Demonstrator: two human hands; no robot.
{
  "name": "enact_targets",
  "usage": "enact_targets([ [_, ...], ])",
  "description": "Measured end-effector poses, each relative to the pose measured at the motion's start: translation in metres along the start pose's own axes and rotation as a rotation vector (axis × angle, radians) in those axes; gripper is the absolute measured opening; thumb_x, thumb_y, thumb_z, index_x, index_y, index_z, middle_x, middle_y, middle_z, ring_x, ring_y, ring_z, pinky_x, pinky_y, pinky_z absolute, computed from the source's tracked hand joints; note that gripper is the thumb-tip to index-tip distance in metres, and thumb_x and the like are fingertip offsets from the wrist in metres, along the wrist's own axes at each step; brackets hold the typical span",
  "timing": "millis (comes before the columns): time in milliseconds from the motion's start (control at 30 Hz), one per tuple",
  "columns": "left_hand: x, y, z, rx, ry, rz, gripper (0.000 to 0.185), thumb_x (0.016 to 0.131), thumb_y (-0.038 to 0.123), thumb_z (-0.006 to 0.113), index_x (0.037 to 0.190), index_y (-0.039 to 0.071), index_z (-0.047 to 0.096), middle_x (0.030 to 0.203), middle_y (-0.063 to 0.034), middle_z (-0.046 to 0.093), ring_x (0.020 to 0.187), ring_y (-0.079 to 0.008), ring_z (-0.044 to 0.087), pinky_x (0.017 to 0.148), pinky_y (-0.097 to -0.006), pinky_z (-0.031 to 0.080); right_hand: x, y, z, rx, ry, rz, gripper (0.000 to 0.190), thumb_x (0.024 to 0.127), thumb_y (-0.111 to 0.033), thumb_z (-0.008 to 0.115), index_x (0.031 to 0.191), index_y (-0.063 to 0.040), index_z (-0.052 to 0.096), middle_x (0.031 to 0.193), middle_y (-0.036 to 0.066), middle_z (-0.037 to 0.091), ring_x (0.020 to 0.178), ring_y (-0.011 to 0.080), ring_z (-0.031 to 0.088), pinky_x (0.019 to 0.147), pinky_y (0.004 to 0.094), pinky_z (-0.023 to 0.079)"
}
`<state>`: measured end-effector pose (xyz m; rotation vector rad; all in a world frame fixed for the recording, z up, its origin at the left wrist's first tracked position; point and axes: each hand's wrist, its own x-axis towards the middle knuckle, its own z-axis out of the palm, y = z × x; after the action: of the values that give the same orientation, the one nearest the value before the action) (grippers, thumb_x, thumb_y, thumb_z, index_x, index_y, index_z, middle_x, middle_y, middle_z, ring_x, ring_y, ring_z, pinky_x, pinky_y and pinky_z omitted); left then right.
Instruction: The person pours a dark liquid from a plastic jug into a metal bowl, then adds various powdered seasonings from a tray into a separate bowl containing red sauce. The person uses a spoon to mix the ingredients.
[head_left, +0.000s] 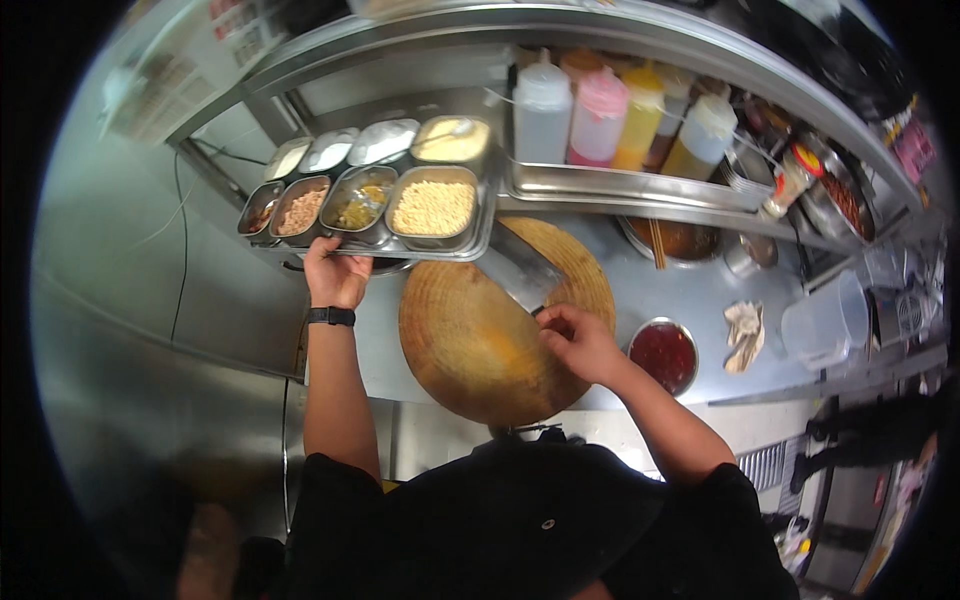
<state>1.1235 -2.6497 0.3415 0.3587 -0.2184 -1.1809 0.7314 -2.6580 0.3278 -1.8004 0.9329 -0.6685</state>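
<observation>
My left hand (339, 274), with a black band on the wrist, grips the front rim of a metal tray (450, 253). Two rows of small steel containers stand in this tray. In the front row are chopped nuts (433, 208), a green-yellow pickle-like food (361, 208), pinkish minced food (301, 211) and a dark red condiment (262, 217). White and pale yellow powders fill the back row. Over a round wooden chopping block (480, 352), my right hand (581, 341) is curled around the handle of a cleaver (521, 270). Its blade lies flat on the block; most of the handle is hidden.
Squeeze bottles (598, 116) stand on the steel shelf (637, 182) ahead. On the counter to the right are a bowl of dark red sauce (664, 356), a crumpled cloth (744, 337), a pot with chopsticks (690, 244) and a plastic tub (825, 322). A person's legs (862, 427) show far right.
</observation>
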Motion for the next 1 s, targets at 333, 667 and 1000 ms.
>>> enact_targets([
  [333, -0.02, 0.0, 0.008, -0.014, -0.069, -0.043, 0.049, 0.073, 0.005, 0.044, 0.121, -0.001, 0.051, 0.13, -0.0156, 0.055, 0.123, -0.0306, 0.05, 0.108, -0.0477, 0.036, 0.097, -0.053, 0.01, 0.797, -0.161, 0.194, 0.034, 0.095, -0.01, 0.054, 0.127, 0.001, 0.048, 0.119, 0.014, 0.06, 0.103, 0.023, 0.063, 0.091, 0.0355, 0.051],
  [667, -0.005, 0.007, -0.004, -0.076, -0.1, -0.001, 0.051, 0.069, 0.001, 0.043, 0.118, -0.004, 0.053, 0.125, -0.0148, 0.058, 0.119, -0.0307, 0.053, 0.107, -0.0477, 0.039, 0.114, -0.071, 0.023, 0.884, -0.213, 0.143, 0.03, 0.093, -0.003, 0.051, 0.123, -0.002, 0.045, 0.12, 0.012, 0.059, 0.11, 0.0221, 0.06, 0.097, 0.0382, 0.049],
  [1000, -0.028, 0.007, 0.009, -0.073, -0.093, -0.059, 0.057, 0.068, 0.001, 0.043, 0.123, -0.007, 0.052, 0.127, -0.0194, 0.057, 0.12, -0.0334, 0.052, 0.109, -0.0468, 0.039, 0.091, -0.083, 0.025, 0.897, -0.195, 0.18, 0.034, 0.091, 0.001, 0.055, 0.122, -0.004, 0.044, 0.12, 0.012, 0.059, 0.113, 0.0214, 0.06, 0.097, 0.0384, 0.05],
])
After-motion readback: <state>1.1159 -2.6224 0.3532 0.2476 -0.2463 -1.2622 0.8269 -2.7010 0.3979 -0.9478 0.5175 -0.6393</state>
